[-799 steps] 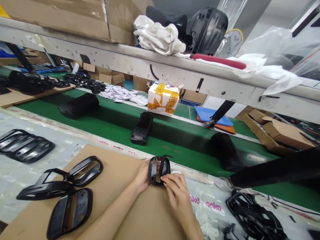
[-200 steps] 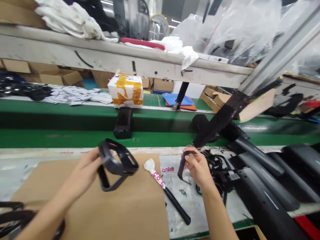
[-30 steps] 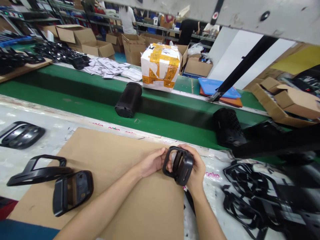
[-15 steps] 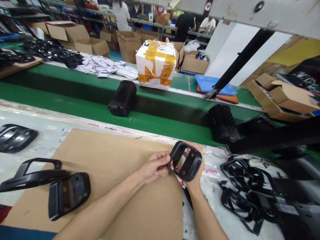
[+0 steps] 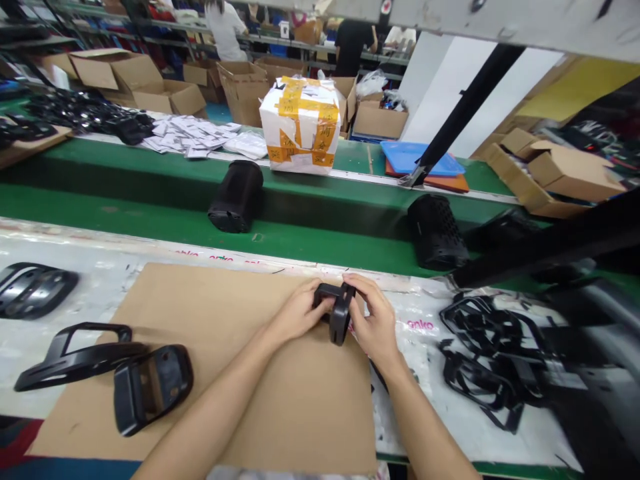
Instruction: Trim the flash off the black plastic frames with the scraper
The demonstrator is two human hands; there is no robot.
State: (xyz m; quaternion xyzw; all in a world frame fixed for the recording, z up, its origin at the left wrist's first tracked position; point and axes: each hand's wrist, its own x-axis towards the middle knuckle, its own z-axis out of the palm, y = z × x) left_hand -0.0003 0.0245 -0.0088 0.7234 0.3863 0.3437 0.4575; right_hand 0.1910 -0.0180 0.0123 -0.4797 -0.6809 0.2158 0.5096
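A factory assembly floor is showing: a green conveyor belt [image 5: 165, 233] is running past piled black plastic parts [image 5: 487, 360], while workers [image 5: 226, 32] are occupying benches behind.

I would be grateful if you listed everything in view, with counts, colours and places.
held frame: apparently one, black, between the hands
cardboard sheet: one, brown, beneath the hands
loose frames: two, black, sheet's left side
stacked frames: several, black, far left
frame tangle: uncountable, black, right
belt: one, green, across the middle
housings: at least two, black, on the belt
taped box: one, white and yellow, back centre
tray: one, blue, back right
slips: many, white, back left
small parts: many, black, back left
open boxes: several, brown, background
people: at least three, background
left hand: one, bare, on held frame
right hand: one, bare, on held frame
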